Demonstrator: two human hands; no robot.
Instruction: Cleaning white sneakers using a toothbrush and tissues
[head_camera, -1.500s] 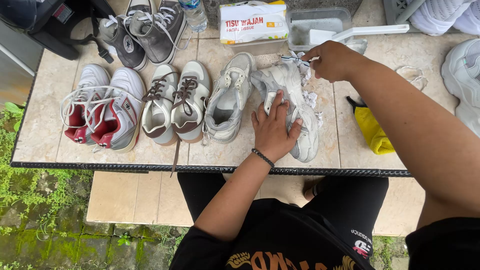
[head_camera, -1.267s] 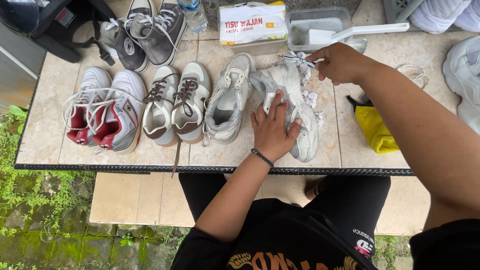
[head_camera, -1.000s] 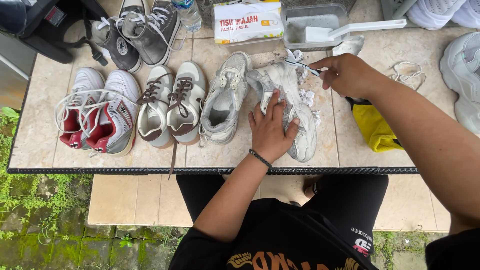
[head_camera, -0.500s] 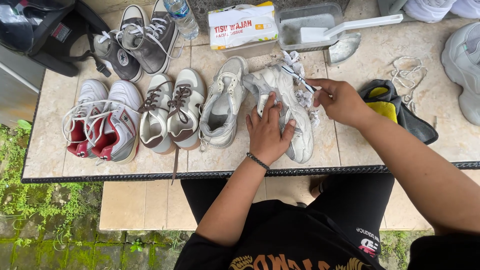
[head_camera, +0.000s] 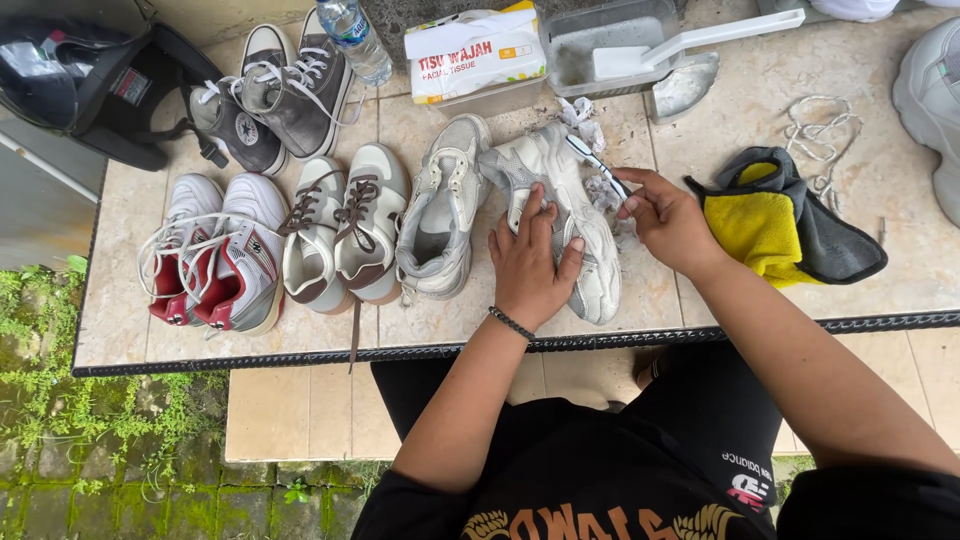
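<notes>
So that it stays put, white shoe (head_camera: 570, 235) pressed flat on tiled table (head_camera: 700, 300) under left hand (head_camera: 528, 262), fingers spread. Small brush (head_camera: 598, 165) pinched tight in right hand (head_camera: 668, 220), tipped at shoe's side. Yellow cloth (head_camera: 765, 225) close by for wiping.

Right hand (head_camera: 668, 218) has drawn back from the tray (head_camera: 600, 45) at the far edge of the surface to a position just beside the white sneaker (head_camera: 565, 215), holding a toothbrush (head_camera: 597, 165) over it. The yellow and grey cloth (head_camera: 775, 220), earlier largely covered by the forearm, now lies exposed.
</notes>
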